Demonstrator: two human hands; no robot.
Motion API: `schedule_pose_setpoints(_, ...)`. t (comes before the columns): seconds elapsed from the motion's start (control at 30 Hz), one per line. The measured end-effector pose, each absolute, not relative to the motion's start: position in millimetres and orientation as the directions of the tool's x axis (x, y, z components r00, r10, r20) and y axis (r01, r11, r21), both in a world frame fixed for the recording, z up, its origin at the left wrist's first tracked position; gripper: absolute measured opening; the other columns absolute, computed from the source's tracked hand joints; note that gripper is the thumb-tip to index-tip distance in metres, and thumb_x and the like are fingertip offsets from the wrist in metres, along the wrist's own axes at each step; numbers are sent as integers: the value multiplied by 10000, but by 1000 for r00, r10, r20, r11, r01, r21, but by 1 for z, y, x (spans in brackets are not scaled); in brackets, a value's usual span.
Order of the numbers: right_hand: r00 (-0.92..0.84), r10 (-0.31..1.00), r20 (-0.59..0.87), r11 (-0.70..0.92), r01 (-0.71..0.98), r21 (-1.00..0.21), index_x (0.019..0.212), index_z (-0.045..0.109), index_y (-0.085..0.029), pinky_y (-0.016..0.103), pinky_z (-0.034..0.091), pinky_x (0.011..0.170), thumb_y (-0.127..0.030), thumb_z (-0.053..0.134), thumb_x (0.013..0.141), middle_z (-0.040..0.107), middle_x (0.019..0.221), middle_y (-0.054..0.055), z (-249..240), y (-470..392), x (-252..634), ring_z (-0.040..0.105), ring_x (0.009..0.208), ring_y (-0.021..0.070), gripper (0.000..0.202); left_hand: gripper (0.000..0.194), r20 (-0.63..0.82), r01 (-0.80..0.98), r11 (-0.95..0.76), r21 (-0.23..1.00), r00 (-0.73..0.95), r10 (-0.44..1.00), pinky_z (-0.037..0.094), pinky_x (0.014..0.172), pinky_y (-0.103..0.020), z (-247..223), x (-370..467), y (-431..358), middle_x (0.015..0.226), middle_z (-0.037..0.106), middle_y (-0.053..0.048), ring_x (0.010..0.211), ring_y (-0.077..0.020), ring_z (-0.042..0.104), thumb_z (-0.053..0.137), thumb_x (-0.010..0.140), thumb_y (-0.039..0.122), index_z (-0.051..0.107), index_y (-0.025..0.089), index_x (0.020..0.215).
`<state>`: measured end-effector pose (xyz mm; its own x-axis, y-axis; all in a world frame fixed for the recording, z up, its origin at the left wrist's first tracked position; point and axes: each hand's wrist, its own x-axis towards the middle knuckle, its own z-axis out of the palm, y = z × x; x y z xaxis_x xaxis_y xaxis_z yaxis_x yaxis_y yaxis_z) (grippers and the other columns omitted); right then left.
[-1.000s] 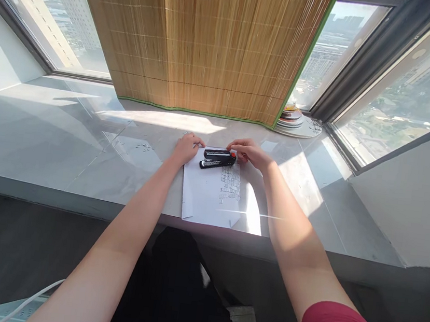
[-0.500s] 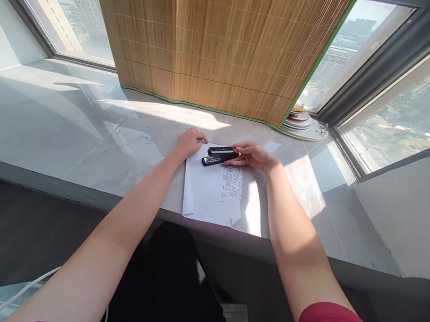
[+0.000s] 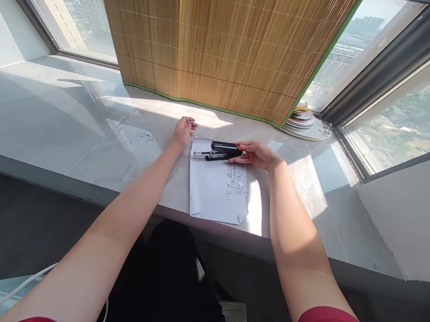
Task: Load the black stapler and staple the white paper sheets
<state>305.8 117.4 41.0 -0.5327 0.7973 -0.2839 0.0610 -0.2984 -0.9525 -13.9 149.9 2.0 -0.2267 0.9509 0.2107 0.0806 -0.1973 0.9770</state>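
Black stapler (image 3: pixel 225 147), gripped over the paper (image 3: pixel 214 187) by the fingers of the right hand (image 3: pixel 258 155), is best steadied at its orange end; whether anything is pinched by the left hand (image 3: pixel 183 132) cannot be told.

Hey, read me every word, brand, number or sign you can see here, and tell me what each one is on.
None can be read.
Black stapler: no legible brand; any marking is too small.
White paper: no readable writing; the rows of small marks look like staples.
Pale round board by the window: dark marks, too small to tell whether they are lettering.
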Motion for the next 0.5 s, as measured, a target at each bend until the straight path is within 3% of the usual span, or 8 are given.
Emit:
schedule_pose_setpoints(0.1, -358, 930, -88, -64, 79, -995, 1314, 792, -209, 414, 681, 698, -566, 760, 946, 781, 1346, 159, 37, 119, 303, 723, 718, 190, 514, 112, 189, -21, -202, 979, -280, 941, 525, 811, -318, 1, -17, 152, 1033, 762, -60, 985, -209, 705, 565, 1030, 270, 655, 256, 965)
schedule_pose_setpoints(0.2, -211, 955, 210, 232, 84, -969, 1254, 817, -277, 401, 638, 715, -686, 743, 913, 787, 1327, 108, 34, 120, 296, 724, 866, 217, 537, 172, 270, -36, -287, 957, -238, 933, 554, 901, -354, 7, -13, 146, 1067, 769, -70, 1055, -223, 719, 608, 1045, 379, 668, 251, 948)
schedule_pose_setpoints(0.27, -315, 901, 299, 350, 118, -929, 1274, 819, -291, 411, 644, 835, -650, 841, 832, 783, 1347, 81, 34, 118, 288, 727, 1088, 265, 570, 242, 325, -102, -343, 934, -157, 933, 556, 1025, -404, 15, -9, 137, 1176, 774, -87, 1183, -243, 719, 616, 1063, 477, 688, 252, 1011)
schedule_pose_setpoints(0.33, -495, 827, 266, 393, 170, -904, 1285, 825, -276, 441, 639, 947, -550, 949, 739, 793, 1332, 70, 34, 116, 280, 715, 1195, 297, 624, 373, 339, -218, -342, 914, -52, 939, 527, 1140, -466, 26, -6, 128, 1333, 751, -112, 1343, -271, 681, 550, 1091, 592, 701, 253, 1126)
schedule_pose_setpoints(0.4, -586, 782, 213, 402, 212, -891, 1229, 850, -243, 463, 642, 971, -452, 992, 698, 826, 1205, 70, 32, 114, 273, 748, 1127, 299, 587, 574, 310, -327, -276, 904, 56, 949, 493, 1210, -519, 35, -5, 120, 1452, 706, -142, 1470, -309, 615, 407, 1103, 716, 703, 242, 1238)
schedule_pose_setpoints(0.5, -511, 810, 287, 435, 197, -879, 1133, 874, -230, 477, 658, 948, -390, 977, 727, 838, 1058, 54, 30, 113, 266, 777, 1006, 281, 449, 868, 233, -424, -131, 896, 197, 952, 466, 1254, -567, 40, -8, 119, 1516, 669, -198, 1571, -369, 522, 211, 1059, 842, 699, 191, 1362)
